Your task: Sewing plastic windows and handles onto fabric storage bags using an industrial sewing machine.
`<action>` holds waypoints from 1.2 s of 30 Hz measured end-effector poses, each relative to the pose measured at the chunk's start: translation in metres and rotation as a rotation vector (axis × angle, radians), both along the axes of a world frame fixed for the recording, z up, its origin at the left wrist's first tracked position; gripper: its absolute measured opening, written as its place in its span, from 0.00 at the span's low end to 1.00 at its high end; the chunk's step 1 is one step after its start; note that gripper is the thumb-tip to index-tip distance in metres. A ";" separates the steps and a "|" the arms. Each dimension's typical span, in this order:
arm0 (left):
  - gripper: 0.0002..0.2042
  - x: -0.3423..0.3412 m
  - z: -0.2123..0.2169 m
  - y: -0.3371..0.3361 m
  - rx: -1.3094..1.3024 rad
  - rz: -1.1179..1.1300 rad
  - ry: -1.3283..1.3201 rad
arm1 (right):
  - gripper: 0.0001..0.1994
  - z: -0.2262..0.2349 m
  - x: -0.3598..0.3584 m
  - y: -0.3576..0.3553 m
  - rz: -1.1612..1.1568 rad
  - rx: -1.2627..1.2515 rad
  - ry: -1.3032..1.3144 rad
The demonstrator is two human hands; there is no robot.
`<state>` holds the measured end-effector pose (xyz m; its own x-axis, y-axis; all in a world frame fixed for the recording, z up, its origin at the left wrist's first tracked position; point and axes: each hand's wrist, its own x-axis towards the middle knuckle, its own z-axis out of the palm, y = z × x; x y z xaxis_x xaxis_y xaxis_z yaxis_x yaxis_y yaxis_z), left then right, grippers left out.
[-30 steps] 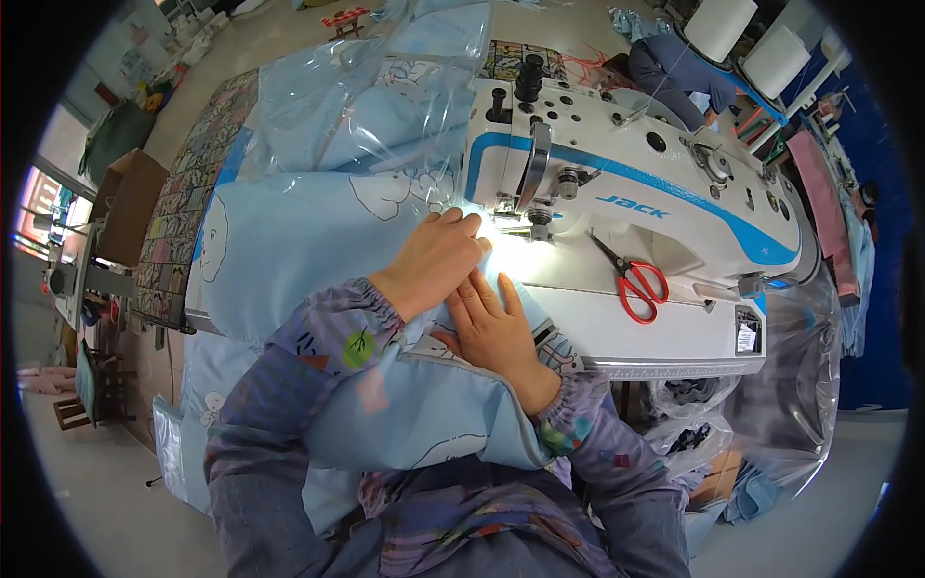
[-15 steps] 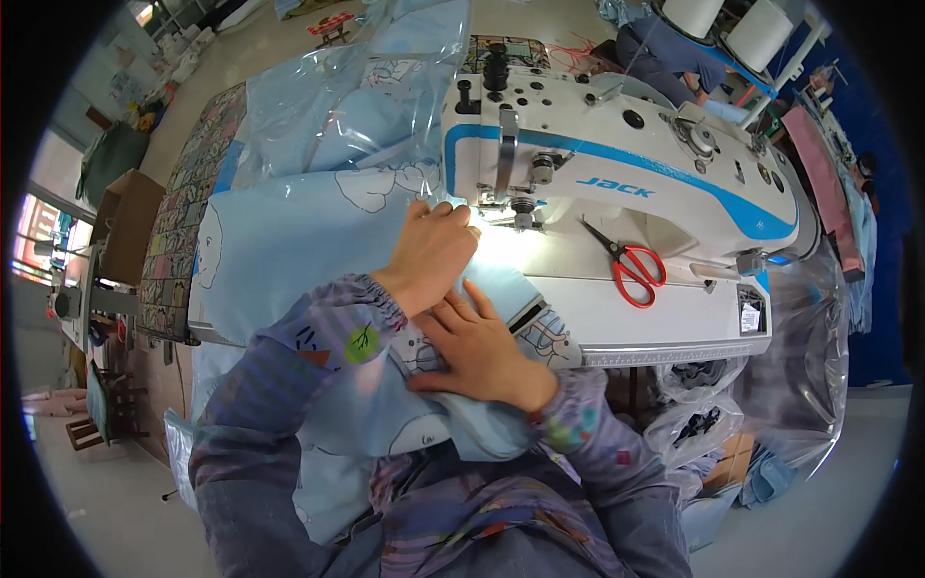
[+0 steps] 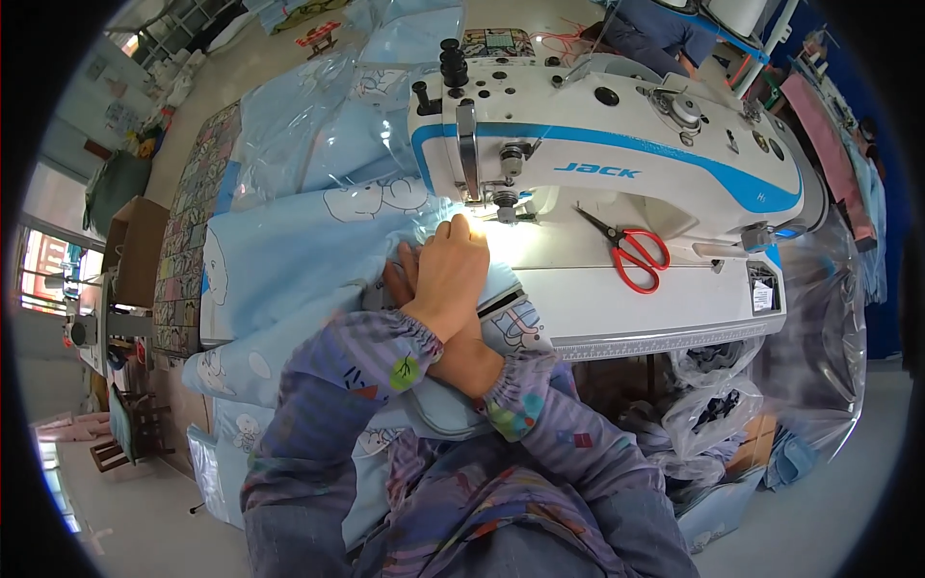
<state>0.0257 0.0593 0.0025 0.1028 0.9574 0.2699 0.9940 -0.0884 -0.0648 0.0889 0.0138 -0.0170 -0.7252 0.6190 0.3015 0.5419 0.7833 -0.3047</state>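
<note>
The right hand point(image 3: 464, 358) now reaches left under the left hand point(image 3: 451, 273), crowding the blue cartoon-print cloth point(image 3: 289, 246) (can't tell either grip).

The left arm point(image 3: 337, 405), in a loose purple cloth sleeve with a green leaf on it, reaches up and to the right. Its bare left hand point(image 3: 450, 270) is on top, fingers bent and pointing forward. The right arm point(image 3: 568, 419), in a matching purple patterned cloth sleeve, leans left. Its bare right hand point(image 3: 466, 358) goes under the left wrist, so the wrists cross. Some right fingers point(image 3: 398, 276) peek out on the left side.
</note>
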 end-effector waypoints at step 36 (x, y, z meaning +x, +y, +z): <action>0.04 -0.090 0.206 -0.069 -0.011 -0.064 0.373 | 0.43 -0.025 -0.134 0.116 -0.354 0.024 0.281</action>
<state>-0.0648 -0.0093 0.2088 0.2514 0.9486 0.1924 0.8948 -0.1520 -0.4199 -0.0447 0.1298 -0.0418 -0.3582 0.8044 0.4740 0.6766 0.5735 -0.4619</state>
